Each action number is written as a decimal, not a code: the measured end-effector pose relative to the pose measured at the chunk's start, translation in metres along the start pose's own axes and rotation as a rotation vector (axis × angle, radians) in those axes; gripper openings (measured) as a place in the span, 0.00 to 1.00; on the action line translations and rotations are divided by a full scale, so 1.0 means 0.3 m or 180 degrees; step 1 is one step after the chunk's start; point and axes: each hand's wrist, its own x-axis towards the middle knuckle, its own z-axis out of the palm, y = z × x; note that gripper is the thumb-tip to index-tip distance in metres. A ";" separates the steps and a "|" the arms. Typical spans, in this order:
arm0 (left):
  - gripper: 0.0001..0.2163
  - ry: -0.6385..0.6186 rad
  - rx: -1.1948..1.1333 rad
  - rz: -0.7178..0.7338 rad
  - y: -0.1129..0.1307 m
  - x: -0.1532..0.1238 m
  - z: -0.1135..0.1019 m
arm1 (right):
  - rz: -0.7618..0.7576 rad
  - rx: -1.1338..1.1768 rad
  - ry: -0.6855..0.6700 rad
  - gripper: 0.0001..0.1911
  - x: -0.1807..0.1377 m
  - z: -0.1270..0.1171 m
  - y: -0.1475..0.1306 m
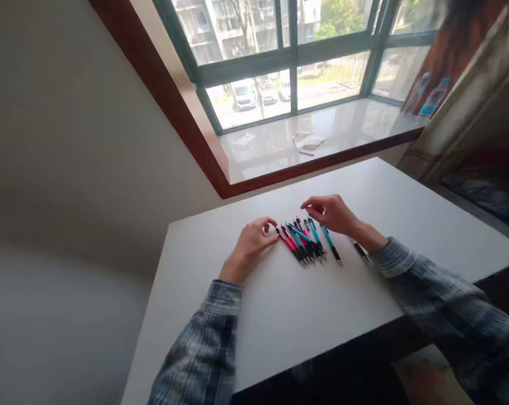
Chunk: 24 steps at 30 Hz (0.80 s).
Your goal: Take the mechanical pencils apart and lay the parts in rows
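Several pens (298, 242) with pink or teal barrels and black grips lie side by side in a bunch on the white table, tips towards me. A teal one rests slantwise across the others. At the bunch's left edge, my left hand (251, 242) curves its thumb and index finger around the top end of a pink pen (287, 242), with a gap between them. Above the right part hovers my right hand (332, 214), its fingers bent and apart, nothing visible in them. Below it a teal pen (331, 243) lies slightly separate.
A dark pen (361, 253) lies partly hidden by my right forearm. The white table (305, 315) ends in a dark front edge. Behind it, the window sill (271, 149) carries a crumpled whitish item (307, 142) and a plastic bottle (435, 98). A curtain (452, 112) hangs on the right.
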 end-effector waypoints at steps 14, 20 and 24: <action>0.16 -0.0524 -0.1349 -0.0165 -0.043 -0.021 -0.061 | 0.0155 -0.0168 -0.0532 0.12 0.006 -0.027 0.033; 0.14 -0.0194 -0.0793 -0.0151 -0.035 -0.015 -0.046 | 0.1191 -0.0998 -0.0562 0.16 -0.111 -0.187 0.070; 0.15 -0.0115 -0.0260 -0.0238 0.003 -0.016 -0.040 | 0.1533 -0.0937 -0.0679 0.18 -0.242 -0.224 0.067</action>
